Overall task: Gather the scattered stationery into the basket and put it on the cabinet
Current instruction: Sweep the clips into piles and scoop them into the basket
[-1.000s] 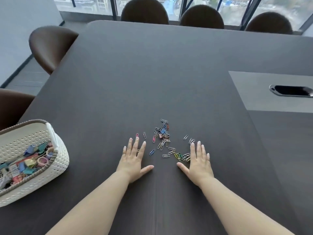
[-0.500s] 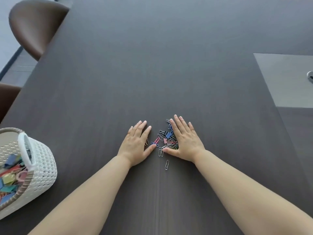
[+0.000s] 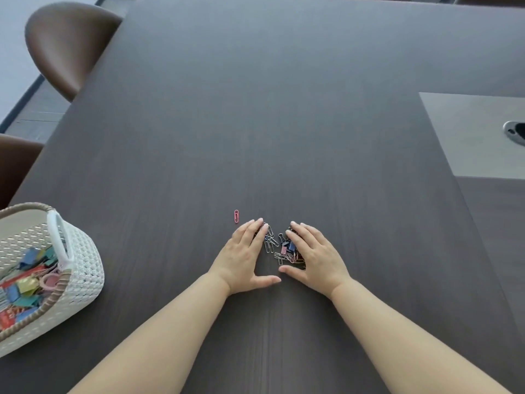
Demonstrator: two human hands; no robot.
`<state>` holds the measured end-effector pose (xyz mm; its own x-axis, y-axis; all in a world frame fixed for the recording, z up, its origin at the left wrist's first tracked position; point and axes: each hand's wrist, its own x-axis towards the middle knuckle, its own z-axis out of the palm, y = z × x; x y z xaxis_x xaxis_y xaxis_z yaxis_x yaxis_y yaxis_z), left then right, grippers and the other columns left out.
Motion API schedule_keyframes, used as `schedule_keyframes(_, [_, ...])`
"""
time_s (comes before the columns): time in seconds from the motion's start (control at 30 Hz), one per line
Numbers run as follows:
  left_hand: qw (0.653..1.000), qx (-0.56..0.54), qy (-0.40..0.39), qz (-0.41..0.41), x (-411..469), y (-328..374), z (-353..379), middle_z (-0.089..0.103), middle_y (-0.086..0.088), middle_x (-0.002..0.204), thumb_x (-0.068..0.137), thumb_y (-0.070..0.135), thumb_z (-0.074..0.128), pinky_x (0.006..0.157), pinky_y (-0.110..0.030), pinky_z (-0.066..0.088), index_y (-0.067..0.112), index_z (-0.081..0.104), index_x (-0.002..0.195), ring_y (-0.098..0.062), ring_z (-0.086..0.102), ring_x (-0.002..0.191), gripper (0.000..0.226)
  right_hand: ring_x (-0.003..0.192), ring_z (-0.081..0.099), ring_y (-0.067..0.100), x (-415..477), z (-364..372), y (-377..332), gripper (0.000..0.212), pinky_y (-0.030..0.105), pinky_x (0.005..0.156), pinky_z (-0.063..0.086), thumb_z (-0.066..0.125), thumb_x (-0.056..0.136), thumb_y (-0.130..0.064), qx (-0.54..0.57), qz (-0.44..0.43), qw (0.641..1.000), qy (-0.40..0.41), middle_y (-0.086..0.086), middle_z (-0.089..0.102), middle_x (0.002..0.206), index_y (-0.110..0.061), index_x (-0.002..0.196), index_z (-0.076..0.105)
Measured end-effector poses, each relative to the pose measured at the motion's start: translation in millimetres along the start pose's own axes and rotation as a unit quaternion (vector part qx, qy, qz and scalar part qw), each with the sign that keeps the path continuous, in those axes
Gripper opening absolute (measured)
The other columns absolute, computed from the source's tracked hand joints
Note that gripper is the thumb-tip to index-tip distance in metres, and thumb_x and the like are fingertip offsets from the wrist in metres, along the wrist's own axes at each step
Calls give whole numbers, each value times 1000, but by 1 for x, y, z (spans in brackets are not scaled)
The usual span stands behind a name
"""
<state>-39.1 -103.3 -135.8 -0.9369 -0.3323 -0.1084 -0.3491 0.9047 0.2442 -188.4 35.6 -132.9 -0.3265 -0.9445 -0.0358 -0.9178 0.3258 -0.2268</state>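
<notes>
A small heap of coloured paper clips (image 3: 277, 247) lies on the dark table (image 3: 284, 123) between my two hands. My left hand (image 3: 243, 255) lies flat with straight fingers against the heap's left side. My right hand (image 3: 314, 253) lies flat on the right side, partly covering some clips. The two thumbs nearly meet below the heap. One pink paper clip (image 3: 236, 216) lies alone just beyond my left fingertips. The white woven basket (image 3: 85, 268) stands at the left edge and holds several coloured binder clips and other stationery.
Two brown chairs (image 3: 68, 44) stand along the table's left side. A grey inset panel (image 3: 468, 135) with a cable opening is at the right. The cabinet is not in view.
The spread clips have been swept together into a tight heap. Both hands now flank it with thumbs nearly touching. A pink clip has been left outside, beyond the left hand.
</notes>
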Motion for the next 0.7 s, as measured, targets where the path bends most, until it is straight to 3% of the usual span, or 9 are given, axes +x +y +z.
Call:
schedule_keyframes(0.07, [999, 35, 14, -38, 4, 3, -1, 24, -14, 151, 64, 83, 31, 111, -52, 25, 8, 25, 143, -26, 7, 137, 109, 117, 39, 17, -6, 4, -1, 73, 39, 94, 51, 41, 76, -66, 9, 36, 998, 42, 4, 60, 126, -12, 122, 58])
schedule_keyframes(0.17, [990, 48, -13, -130, 12, -5, -7, -9, -8, 155, 59, 88, 26, 111, -54, -4, 20, 0, 148, -33, -19, 139, 115, 108, 40, 17, -6, 6, 0, 73, 38, 87, 53, 39, 74, -67, -15, 64, 995, 69, 3, 60, 119, -16, 125, 54])
schedule_keyframes(0.23, [985, 57, -46, -154, 16, -10, -12, -14, -7, 154, 61, 88, 27, 112, -51, -6, 23, -5, 147, -36, -21, 138, 113, 103, 40, 18, -2, 5, 2, 77, 36, 84, 52, 36, 72, -70, -41, 73, 994, 75, 2, 58, 116, -19, 127, 52])
schedule_keyframes(0.27, [987, 59, -44, -140, 17, -12, -13, -6, -9, 155, 64, 87, 27, 114, -50, -1, 22, 3, 148, -36, -14, 139, 109, 101, 40, 18, 2, 5, 3, 77, 36, 82, 52, 36, 72, -71, -47, 70, 993, 80, 1, 57, 113, -19, 125, 53])
schedule_keyframes(0.33, [996, 46, 26, -75, 16, -12, -10, 30, -14, 145, 71, 81, 26, 111, -49, 26, 18, 35, 140, -31, 15, 133, 94, 93, 40, 18, 8, 6, 5, 72, 34, 76, 53, 38, 72, -71, -42, 52, 993, 100, 2, 58, 104, -19, 118, 59])
schedule_keyframes(0.4, [993, 22, 118, 10, 14, -15, 3, 46, -5, 123, 76, 70, 36, 92, -45, 48, 22, 54, 121, -24, 37, 112, 68, 83, 45, 18, 13, 7, 7, 60, 29, 67, 52, 42, 74, -65, -28, 33, 990, 132, 2, 58, 92, -18, 105, 64])
schedule_keyframes(0.47, [987, 7, 150, 58, 14, -18, 8, 41, 3, 109, 73, 62, 45, 79, -38, 52, 29, 54, 111, -18, 40, 95, 51, 72, 53, 20, 13, 11, 7, 46, 26, 56, 50, 46, 77, -58, -16, 11, 988, 154, 1, 58, 82, -18, 92, 64])
schedule_keyframes(0.53, [987, 7, 144, 74, 15, -18, 8, 39, 4, 103, 71, 62, 47, 74, -34, 51, 30, 53, 109, -15, 41, 86, 49, 62, 55, 20, 11, 14, 6, 37, 26, 48, 47, 48, 80, -51, -16, 2, 985, 169, 0, 57, 72, -17, 81, 63])
schedule_keyframes(0.7, [976, 11, 185, 114, 18, -10, 11, 55, 0, 75, 76, 53, 47, 50, -23, 47, 23, 51, 89, -18, 55, 60, 32, 54, 54, 17, 10, 13, 2, 32, 25, 40, 38, 46, 84, -43, -38, 13, 985, 168, -4, 54, 61, -17, 69, 57])
